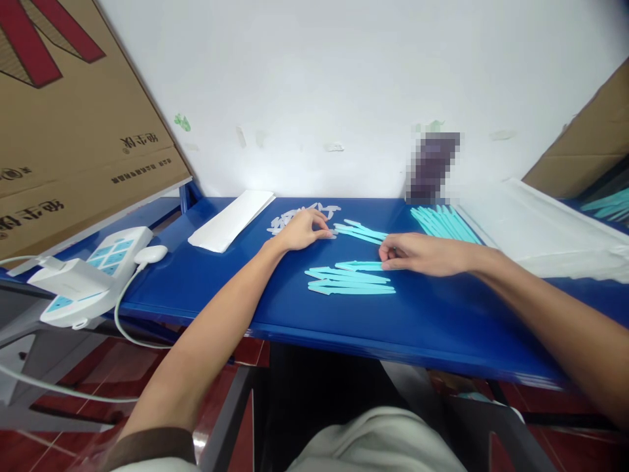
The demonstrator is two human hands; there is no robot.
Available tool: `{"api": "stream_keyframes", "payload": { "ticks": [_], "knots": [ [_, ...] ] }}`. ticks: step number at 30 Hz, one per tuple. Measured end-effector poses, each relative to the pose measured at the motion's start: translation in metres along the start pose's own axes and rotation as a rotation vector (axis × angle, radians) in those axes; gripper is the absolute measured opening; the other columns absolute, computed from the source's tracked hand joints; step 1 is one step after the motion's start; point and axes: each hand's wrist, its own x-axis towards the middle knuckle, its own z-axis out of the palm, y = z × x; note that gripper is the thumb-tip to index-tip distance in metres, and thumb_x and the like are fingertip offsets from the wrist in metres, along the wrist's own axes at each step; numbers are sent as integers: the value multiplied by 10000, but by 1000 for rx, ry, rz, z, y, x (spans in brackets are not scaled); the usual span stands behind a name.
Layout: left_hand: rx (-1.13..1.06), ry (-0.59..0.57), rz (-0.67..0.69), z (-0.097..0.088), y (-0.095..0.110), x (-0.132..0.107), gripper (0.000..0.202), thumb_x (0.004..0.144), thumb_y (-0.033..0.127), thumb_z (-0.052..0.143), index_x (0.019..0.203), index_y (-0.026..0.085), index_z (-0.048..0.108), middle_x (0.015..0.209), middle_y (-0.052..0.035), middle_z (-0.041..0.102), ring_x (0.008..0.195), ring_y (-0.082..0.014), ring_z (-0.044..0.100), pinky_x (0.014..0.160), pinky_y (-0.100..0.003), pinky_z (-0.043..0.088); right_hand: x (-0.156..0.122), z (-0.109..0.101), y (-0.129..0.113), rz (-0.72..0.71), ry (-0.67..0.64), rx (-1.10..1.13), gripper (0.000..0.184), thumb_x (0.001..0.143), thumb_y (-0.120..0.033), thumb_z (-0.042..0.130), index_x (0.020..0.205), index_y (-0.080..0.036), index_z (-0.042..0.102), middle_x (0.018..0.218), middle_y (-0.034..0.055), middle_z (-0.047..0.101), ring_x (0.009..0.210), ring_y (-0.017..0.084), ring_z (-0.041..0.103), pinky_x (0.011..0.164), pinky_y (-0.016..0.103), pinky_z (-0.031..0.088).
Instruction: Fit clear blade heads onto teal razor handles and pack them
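Note:
My left hand (303, 231) rests on the blue table (206, 288), fingers curled and pinching at a small clear piece from a scatter of clear plastic caps (287, 219). My right hand (422, 254) lies to the right, fingers closed on the end of a light blue plastic stick (358, 265). Below it sits a small row of several such sticks (350, 282). A few more blue sticks (362, 231) lie between my hands.
A larger pile of blue sticks (442, 224) lies at the back right beside a clear plastic bag (535, 229). A white paper sleeve (233, 219) lies back left. A white power strip with plugs (93, 272) sits at the left edge. Cardboard boxes (63, 118) stand on both sides.

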Motion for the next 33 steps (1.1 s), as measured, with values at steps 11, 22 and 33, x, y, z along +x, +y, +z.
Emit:
{"api": "stream_keyframes", "payload": {
  "ticks": [11, 22, 33],
  "knots": [
    [-121, 30, -71, 6, 8, -2, 107, 803, 308, 794, 800, 203, 815, 832, -30, 799, 788, -202, 719, 728, -306, 534, -1, 1, -2, -3, -24, -7, 420, 911, -592, 495, 931, -187, 605, 854, 68, 606, 703, 184, 484, 650, 321, 379],
    [-262, -5, -227, 5, 2, -3, 208, 749, 310, 824, 894, 162, 804, 896, -86, 802, 859, -234, 750, 742, -315, 571, -4, 1, 0, -22, -88, -72, 395, 933, -614, 491, 849, -228, 514, 643, -23, 453, 572, 153, 364, 582, 314, 315],
    [74, -20, -63, 3, 15, -7, 89, 854, 231, 722, 838, 196, 803, 837, -38, 789, 795, -202, 702, 744, -304, 518, 4, 6, 6, -106, 385, -32, 337, 1004, -533, 399, 1026, -218, 515, 965, 108, 700, 872, 251, 637, 773, 364, 447]
  ]
}}
